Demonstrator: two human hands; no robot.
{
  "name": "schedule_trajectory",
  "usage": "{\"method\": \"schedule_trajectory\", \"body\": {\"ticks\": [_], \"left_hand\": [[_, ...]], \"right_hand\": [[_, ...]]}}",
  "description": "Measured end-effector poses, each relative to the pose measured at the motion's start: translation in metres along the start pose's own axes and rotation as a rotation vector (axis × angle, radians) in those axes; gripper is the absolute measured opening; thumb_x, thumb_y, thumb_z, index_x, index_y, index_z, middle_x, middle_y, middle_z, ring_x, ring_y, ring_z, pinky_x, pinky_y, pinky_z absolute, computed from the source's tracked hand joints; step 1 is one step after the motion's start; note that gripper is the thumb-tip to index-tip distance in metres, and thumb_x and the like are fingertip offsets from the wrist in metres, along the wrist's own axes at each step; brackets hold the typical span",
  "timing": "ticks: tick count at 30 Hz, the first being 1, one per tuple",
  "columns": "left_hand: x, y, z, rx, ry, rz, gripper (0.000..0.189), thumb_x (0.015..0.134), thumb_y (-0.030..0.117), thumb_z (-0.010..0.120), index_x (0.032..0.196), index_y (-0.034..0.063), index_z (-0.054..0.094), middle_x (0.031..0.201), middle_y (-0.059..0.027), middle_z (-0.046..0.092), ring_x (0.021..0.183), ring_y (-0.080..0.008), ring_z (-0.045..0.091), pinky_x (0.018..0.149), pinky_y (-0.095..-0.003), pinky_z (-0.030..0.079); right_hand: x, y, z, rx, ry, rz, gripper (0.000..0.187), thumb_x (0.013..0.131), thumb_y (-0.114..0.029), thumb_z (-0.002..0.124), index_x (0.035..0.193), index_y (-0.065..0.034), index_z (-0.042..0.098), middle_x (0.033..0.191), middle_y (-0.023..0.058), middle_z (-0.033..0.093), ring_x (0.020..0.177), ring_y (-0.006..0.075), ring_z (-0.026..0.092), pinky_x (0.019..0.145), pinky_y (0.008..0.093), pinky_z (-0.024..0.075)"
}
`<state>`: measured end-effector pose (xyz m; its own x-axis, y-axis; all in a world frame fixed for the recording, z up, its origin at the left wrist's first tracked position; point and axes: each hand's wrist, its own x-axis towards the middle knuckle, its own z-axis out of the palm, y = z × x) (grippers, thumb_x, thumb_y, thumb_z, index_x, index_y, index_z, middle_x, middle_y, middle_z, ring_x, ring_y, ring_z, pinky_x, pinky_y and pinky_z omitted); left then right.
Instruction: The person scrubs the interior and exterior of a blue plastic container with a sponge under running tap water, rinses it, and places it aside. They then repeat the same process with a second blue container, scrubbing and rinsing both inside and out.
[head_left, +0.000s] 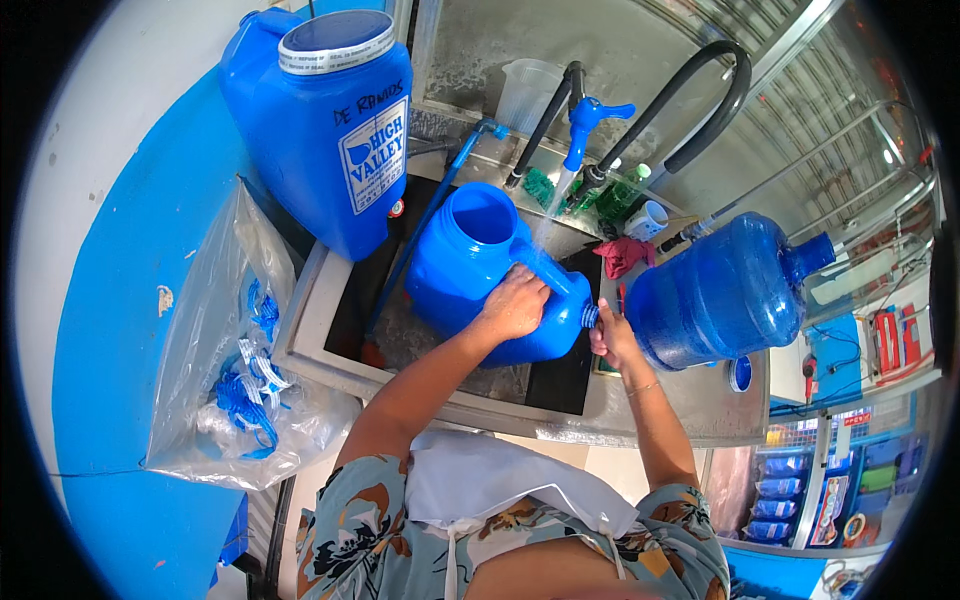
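A blue plastic water jug (457, 277) lies tilted in the sink, its wide round mouth open and facing up. My left hand (516, 301) is closed at the jug's handle (551, 268); part of the grip is hidden. At the threaded spout (589, 315) on the jug's right end, my right hand (616, 334) holds on with thumb and curled fingers. Water runs from a tap with a blue lever (585, 127) onto the handle area.
A capped blue container (322, 142) bearing writing stands at the sink's left corner. To the right lies a round blue water bottle (712, 292). Green bottles (622, 195), a red cloth (624, 257) and a cup (646, 220) sit behind. A clear plastic bag (240, 375) hangs left.
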<state>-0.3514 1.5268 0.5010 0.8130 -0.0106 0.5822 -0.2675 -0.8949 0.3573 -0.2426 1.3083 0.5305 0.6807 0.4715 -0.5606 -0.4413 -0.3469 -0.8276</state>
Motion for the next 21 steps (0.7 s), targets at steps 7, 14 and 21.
{"method": "schedule_trajectory", "body": {"ticks": [7,14,21], "left_hand": [[0.003,-0.005,-0.003,0.009,-0.070,-0.071,0.031,0.079,0.013,0.057,0.105,0.0013,0.066,0.117,-0.0175,0.060,0.116,-0.0363,0.052,0.104,-0.0491,0.037],[0.000,-0.005,-0.006,0.080,0.029,-0.114,0.034,0.077,0.011,0.059,0.107,-0.0017,0.063,0.117,-0.0194,0.058,0.115,-0.0388,0.052,0.104,-0.0486,0.037],[-0.020,0.009,-0.001,0.023,0.042,-0.180,0.034,0.076,0.013,0.060,0.108,0.0008,0.063,0.116,-0.0188,0.059,0.114,-0.0386,0.053,0.105,-0.0496,0.037]], "right_hand": [[-0.009,-0.020,0.009,-0.980,0.084,-1.072,0.039,0.097,-0.039,0.058,0.114,-0.0047,0.051,0.080,0.0122,0.063,0.064,0.0175,0.063,0.060,0.0302,0.0500],[0.011,-0.047,0.021,-0.696,0.012,-0.497,0.042,0.097,-0.040,0.058,0.106,0.0003,0.052,0.062,0.0042,0.053,0.053,0.0138,0.054,0.052,0.0292,0.0445],[0.001,-0.059,0.036,-1.237,0.142,-0.500,0.042,0.098,-0.041,0.053,0.101,0.0010,0.053,0.090,0.0230,0.065,0.082,0.0332,0.066,0.071,0.0443,0.0496]]}}
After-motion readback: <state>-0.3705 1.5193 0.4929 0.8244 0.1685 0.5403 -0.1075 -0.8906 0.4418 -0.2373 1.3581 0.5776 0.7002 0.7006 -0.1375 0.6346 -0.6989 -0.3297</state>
